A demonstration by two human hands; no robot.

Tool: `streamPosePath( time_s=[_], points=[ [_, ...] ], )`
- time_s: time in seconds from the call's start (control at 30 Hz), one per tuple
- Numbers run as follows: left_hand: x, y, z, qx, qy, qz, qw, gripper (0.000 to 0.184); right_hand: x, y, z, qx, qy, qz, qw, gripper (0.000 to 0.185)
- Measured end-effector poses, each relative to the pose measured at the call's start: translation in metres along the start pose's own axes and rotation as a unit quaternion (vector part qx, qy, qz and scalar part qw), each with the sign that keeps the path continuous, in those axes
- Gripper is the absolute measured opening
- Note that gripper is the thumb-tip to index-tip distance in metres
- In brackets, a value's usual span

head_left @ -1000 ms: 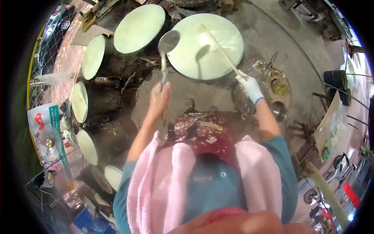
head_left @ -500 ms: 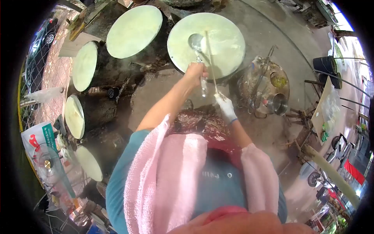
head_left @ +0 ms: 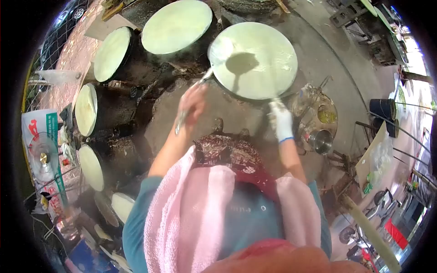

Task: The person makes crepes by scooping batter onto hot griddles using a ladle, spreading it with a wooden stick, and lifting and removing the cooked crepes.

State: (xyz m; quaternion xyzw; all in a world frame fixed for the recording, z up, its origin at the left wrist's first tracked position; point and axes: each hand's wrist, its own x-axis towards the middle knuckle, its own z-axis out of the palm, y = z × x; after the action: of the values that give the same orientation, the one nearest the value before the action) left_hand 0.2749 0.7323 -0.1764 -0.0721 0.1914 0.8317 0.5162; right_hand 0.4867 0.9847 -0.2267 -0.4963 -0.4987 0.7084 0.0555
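My bare left hand point(head_left: 193, 103) is closed round the handle of a ladle point(head_left: 221, 48), whose blurred bowl is over the left edge of a large round pan point(head_left: 268, 59) coated with pale green-white batter. The ladle's dark shadow falls on the batter. In a white glove, my right hand point(head_left: 280, 119) is closed at the pan's near right edge, on a stick point(head_left: 274, 84) that is smeared by motion over the pan.
More pale-topped round pans point(head_left: 176, 26) curve along the left side. At the right sit a tray with a yellow-green bowl point(head_left: 327, 114) and a metal pot point(head_left: 321, 141). Black buckets point(head_left: 382, 109), a fence point(head_left: 57, 48) and a fan point(head_left: 43, 158) stand farther out.
The ladle has swung from the pan's middle to its left edge with my left hand. My right hand has moved right, and the stick has shifted right with it. The camera view has also shifted.
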Motion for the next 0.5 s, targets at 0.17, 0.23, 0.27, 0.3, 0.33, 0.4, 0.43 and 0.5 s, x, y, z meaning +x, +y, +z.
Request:
streamPosePath(
  time_s=[0.17, 0.23, 0.27, 0.3, 0.33, 0.4, 0.43, 0.5],
  points=[
    [-0.068, 0.036, 0.022, -0.070, 0.013, 0.027, 0.997, 0.031, 0.017, 0.048, 0.009, -0.352, -0.060, -0.149, 0.922, 0.040],
    [-0.095, 0.063, 0.028, -0.154, -0.080, 0.043, 0.984, 0.032, -0.017, 0.038, 0.031, -0.245, -0.141, -0.119, 0.952, 0.038],
    [-0.116, 0.073, 0.028, -0.168, -0.050, 0.073, 0.982, 0.033, 0.001, 0.057, 0.016, -0.177, -0.140, -0.127, 0.966, 0.038],
    [-0.136, 0.085, 0.013, -0.056, -0.004, 0.108, 0.993, 0.033, -0.008, 0.055, 0.029, -0.134, -0.105, -0.138, 0.976, 0.038],
    [-0.158, 0.094, -0.005, -0.075, -0.019, 0.118, 0.990, 0.033, -0.017, 0.052, 0.043, -0.091, -0.070, -0.153, 0.982, 0.039],
    [-0.210, 0.121, -0.031, -0.080, 0.013, 0.155, 0.985, 0.032, -0.004, 0.082, 0.048, -0.073, -0.013, -0.157, 0.985, 0.042],
    [-0.236, 0.134, -0.042, -0.068, 0.061, 0.182, 0.979, 0.031, 0.006, 0.106, 0.051, -0.096, 0.009, -0.143, 0.985, 0.044],
    [-0.291, 0.158, -0.076, -0.001, 0.100, 0.260, 0.960, 0.029, 0.026, 0.157, 0.084, -0.384, -0.065, -0.173, 0.905, 0.048]
  ],
)
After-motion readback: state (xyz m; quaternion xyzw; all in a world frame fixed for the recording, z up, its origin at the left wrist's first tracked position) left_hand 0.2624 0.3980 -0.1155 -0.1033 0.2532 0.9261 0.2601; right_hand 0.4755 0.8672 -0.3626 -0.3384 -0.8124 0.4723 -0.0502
